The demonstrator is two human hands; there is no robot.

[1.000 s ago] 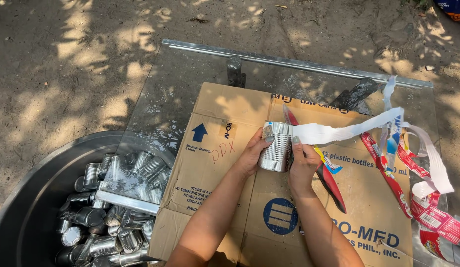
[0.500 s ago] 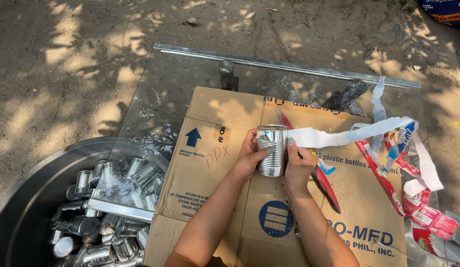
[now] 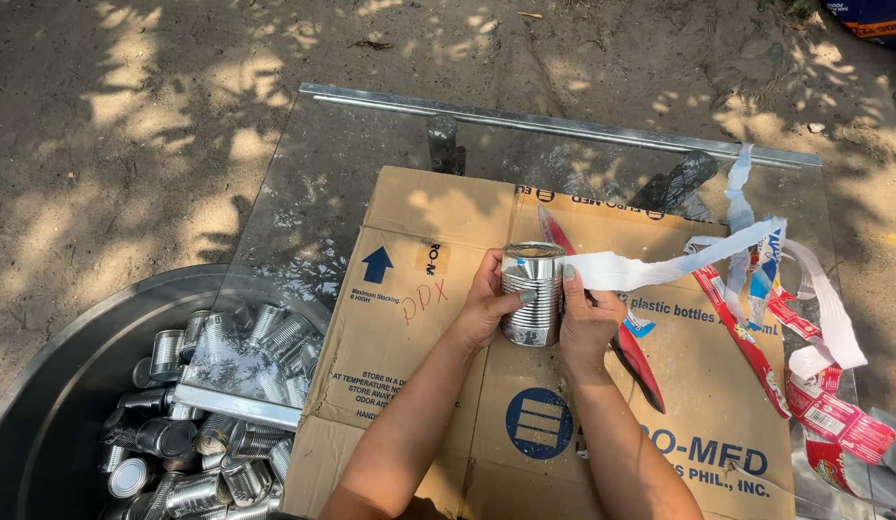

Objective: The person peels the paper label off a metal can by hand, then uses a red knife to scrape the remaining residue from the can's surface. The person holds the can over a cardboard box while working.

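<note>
Both forearms are bare, no sleeves showing; the left hand (image 3: pixel 487 306) and right hand (image 3: pixel 589 325) wear no gloves.

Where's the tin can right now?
The can is mid-frame, held upright between the left hand and right hand, over the cardboard.

**Glass worktop, cardboard on top**

Your worktop (image 3: pixel 352 183) was a clear glass pane with a metal strip along its far edge, standing over sandy ground. You had a flattened cardboard box (image 3: pixel 438 318) lying flat on it, covering most of the near half. Torn red-and-white paper labels (image 3: pixel 804 385) lay heaped at its right end.
</note>
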